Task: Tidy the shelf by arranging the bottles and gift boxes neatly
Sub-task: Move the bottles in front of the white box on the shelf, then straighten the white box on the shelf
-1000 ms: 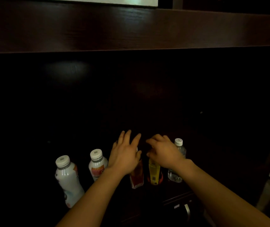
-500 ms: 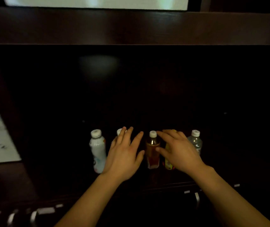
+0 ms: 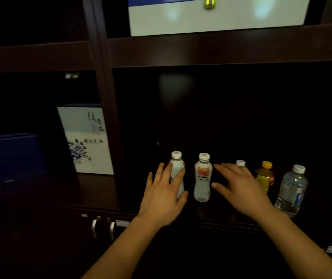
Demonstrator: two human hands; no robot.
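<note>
Several bottles stand in a row on a dark wooden shelf (image 3: 231, 217). My left hand (image 3: 162, 195), fingers spread, reaches against the leftmost white bottle (image 3: 176, 165) and hides its lower part. A second white bottle (image 3: 202, 178) with a red label stands free between my hands. My right hand (image 3: 239, 188) is open and covers a bottle of which only the white cap (image 3: 240, 163) shows. To the right stand a yellow-capped bottle (image 3: 264, 176) and a clear water bottle (image 3: 291, 191). A white gift box (image 3: 86, 139) with blue flowers stands in the left compartment.
A dark blue box (image 3: 10, 156) sits at the far left. A large white and blue box (image 3: 215, 15) rests on the shelf above. A vertical divider (image 3: 108, 117) separates the compartments. Cabinet door handles (image 3: 102, 227) lie below the shelf edge.
The view has shifted left and up, so the left compartment with the gift boxes shows. Both hands have moved left along the row, off the amber and yellow bottles toward the white ones.
</note>
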